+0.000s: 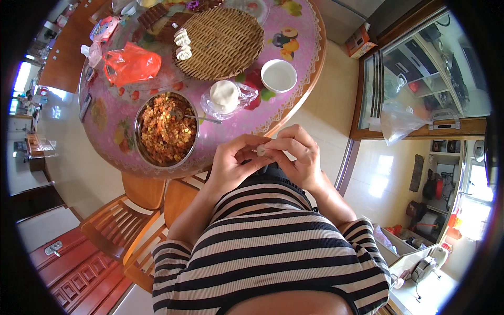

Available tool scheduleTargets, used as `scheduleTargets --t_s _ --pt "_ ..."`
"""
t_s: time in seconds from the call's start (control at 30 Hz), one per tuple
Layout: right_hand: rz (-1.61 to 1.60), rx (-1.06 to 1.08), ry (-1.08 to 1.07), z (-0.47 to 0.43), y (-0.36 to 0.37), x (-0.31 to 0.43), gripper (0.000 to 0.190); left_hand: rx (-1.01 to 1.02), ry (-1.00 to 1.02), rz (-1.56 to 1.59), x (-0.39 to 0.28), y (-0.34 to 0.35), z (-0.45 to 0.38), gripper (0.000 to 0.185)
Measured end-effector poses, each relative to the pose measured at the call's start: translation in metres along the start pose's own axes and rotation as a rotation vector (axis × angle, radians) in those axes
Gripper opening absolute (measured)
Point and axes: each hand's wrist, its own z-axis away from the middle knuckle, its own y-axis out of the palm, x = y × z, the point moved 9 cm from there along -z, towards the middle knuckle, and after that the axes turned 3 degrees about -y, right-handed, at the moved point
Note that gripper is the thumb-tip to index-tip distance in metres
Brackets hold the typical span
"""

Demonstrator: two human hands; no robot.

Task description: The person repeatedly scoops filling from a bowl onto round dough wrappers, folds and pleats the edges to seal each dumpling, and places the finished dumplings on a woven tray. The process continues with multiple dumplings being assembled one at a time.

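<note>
Between the fingertips of my left hand (pixel 241 157) and my right hand (pixel 296 151) is a small pale piece of dough (pixel 261 150), held beyond the table's near edge. Both hands partly cover it, so its full shape is hidden. A steel bowl of chopped orange and yellow filling (pixel 167 130) stands left of my hands, a metal spoon (pixel 206 119) leaning in it. A stack of round white dough wrappers (pixel 224 96) lies on clear plastic film (pixel 249 93). Several white pleated dumplings (pixel 182 44) sit in a row at the left of a round woven wicker tray (pixel 224 43).
A white bowl (pixel 278 76) stands right of the wrappers on the oval table (pixel 220 138). Farther left are a red plastic bag (pixel 134 65) and a phone (pixel 85 107) near the table's edge. Wooden chairs (pixel 118 224) stand at lower left. A sliding door (pixel 356 106) is at right.
</note>
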Motion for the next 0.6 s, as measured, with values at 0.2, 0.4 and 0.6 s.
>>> scheduleTargets --t_s 0.2,0.4,0.6 --pt "0.023 -0.011 -0.053 0.002 0.003 -0.001 0.018 -0.049 -0.022 0.071 0.003 0.002 0.003 0.029" --pt "0.039 -0.004 0.085 0.006 0.001 -0.009 0.022 -0.035 0.073 0.132 0.001 0.001 0.004 0.034" --pt "-0.004 -0.024 0.066 0.007 0.003 -0.012 0.018 -0.057 0.023 0.166 0.014 -0.004 0.008 0.038"
